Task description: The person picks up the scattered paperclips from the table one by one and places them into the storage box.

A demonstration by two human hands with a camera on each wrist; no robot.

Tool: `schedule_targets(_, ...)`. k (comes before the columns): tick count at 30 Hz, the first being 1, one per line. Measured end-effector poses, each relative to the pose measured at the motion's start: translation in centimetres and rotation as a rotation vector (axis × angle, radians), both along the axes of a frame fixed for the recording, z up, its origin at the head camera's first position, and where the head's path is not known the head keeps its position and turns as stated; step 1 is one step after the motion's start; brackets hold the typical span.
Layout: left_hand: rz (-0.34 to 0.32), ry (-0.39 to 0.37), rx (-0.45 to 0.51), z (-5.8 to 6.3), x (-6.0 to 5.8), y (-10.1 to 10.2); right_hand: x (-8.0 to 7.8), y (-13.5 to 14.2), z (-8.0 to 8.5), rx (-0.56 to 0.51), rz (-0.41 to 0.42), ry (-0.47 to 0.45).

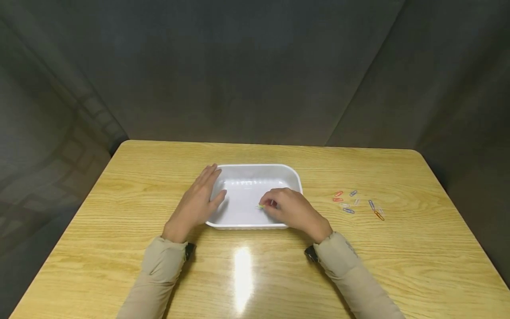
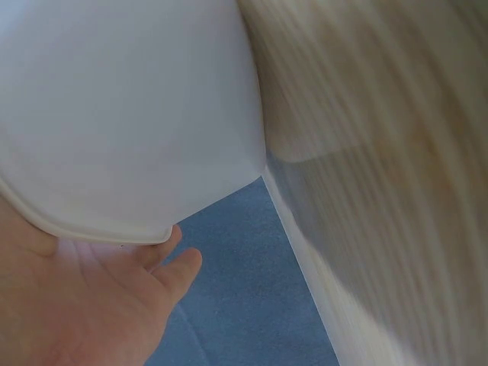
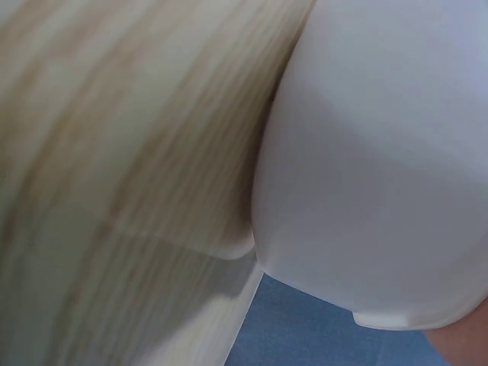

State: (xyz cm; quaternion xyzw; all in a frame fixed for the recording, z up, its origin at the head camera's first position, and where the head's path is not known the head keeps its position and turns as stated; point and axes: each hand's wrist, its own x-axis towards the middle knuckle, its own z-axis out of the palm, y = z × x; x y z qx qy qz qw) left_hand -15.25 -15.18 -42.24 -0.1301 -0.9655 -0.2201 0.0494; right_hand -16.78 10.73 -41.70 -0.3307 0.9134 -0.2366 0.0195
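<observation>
Head view: the right hand [image 1: 292, 209] pinches a small green clip [image 1: 260, 206] at its fingertips, within the tray [image 1: 247, 226], toward the near side; whether the clip touches the tray's floor, I can't tell. The left hand [image 1: 199, 201] lies at the tray's nine o'clock end, fingers extended along the rim, thumb over the inside, grasping nothing. The tray's long axis runs nine to three, between the hands.

Outward, loose clips lie on the bench [image 1: 418, 248] at three o'clock from the right hand, the nearer one, past the tray's end: red clips [image 1: 338, 200] closer, an orange clip [image 1: 379, 215] farther out, its long axis ten to four, just beside a blue clip [image 1: 371, 204].
</observation>
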Motion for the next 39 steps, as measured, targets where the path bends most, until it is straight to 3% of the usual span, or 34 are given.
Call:
schedule_targets(12,0.003,-0.010,0.000,0.07,0.00,0.02,0.00,-0.04,-0.19,0.055,-0.016,-0.007)
schedule_targets(39,0.002,-0.001,0.001,0.14,0.04,0.05,0.12,0.17,0.04,-0.022,-0.008,-0.057)
